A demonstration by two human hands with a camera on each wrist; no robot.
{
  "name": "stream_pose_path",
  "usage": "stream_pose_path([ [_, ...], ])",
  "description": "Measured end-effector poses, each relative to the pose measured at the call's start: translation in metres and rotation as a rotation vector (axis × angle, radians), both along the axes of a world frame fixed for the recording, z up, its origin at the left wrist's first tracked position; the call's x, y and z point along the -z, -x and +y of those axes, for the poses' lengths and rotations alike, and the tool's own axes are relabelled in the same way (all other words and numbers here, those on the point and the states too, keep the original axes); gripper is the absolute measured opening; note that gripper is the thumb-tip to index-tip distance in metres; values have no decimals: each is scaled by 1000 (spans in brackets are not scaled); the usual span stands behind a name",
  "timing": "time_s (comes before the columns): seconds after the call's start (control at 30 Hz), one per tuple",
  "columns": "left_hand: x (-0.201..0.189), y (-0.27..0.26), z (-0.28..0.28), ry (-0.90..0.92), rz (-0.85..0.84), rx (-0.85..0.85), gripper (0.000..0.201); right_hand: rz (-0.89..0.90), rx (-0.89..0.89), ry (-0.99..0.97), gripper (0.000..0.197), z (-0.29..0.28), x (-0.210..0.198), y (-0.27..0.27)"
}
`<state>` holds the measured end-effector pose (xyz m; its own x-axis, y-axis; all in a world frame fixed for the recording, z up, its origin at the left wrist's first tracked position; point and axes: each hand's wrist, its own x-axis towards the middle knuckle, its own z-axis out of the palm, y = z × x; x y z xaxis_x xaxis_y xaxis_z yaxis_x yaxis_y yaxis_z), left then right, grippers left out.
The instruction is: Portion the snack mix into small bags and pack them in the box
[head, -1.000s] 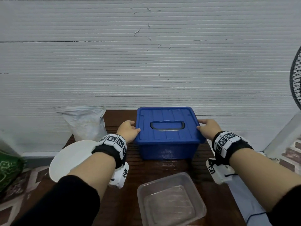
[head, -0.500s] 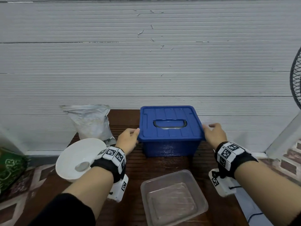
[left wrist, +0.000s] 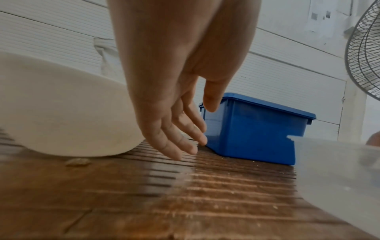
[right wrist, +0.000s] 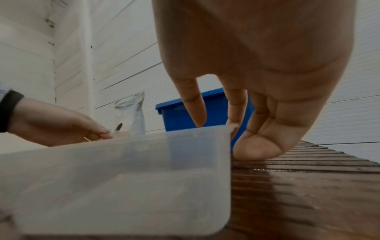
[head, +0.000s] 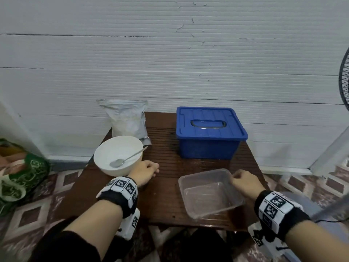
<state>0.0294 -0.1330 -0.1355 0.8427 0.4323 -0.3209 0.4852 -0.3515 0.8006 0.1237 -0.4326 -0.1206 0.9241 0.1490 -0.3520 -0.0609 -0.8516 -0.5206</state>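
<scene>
The blue box (head: 209, 133) stands with its lid on at the back of the wooden table (head: 166, 195). A snack bag (head: 128, 118) leans against the wall at its left. In front of that bag sits a white bowl (head: 118, 155) with a spoon (head: 124, 160) in it. My left hand (head: 154, 170) hovers beside the bowl, fingers relaxed (left wrist: 202, 129), holding nothing. My right hand (head: 235, 175) is at the far right corner of the clear plastic container (head: 209, 191). Its fingertips touch the container rim (right wrist: 197, 128) while the thumb rests on the table outside the wall.
A standing fan (head: 343, 80) is at the right edge and a green bag (head: 20, 173) lies on the tiled floor at the left. The white panelled wall is close behind the table. Crumbs lie on the wood near the bowl (left wrist: 78, 161).
Both hands have let go of the blue box's sides and drawn back toward me. The left is now by the bowl, the right at the clear container.
</scene>
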Motion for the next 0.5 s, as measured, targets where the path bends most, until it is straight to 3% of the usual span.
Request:
stream_pose_path([
  [0.23,21,22,7,-3,57,38,17,-77,48,18,22,4,7,23],
  [0.5,28,18,10,-85,81,53,10,-74,172,-52,24,17,7,-9],
])
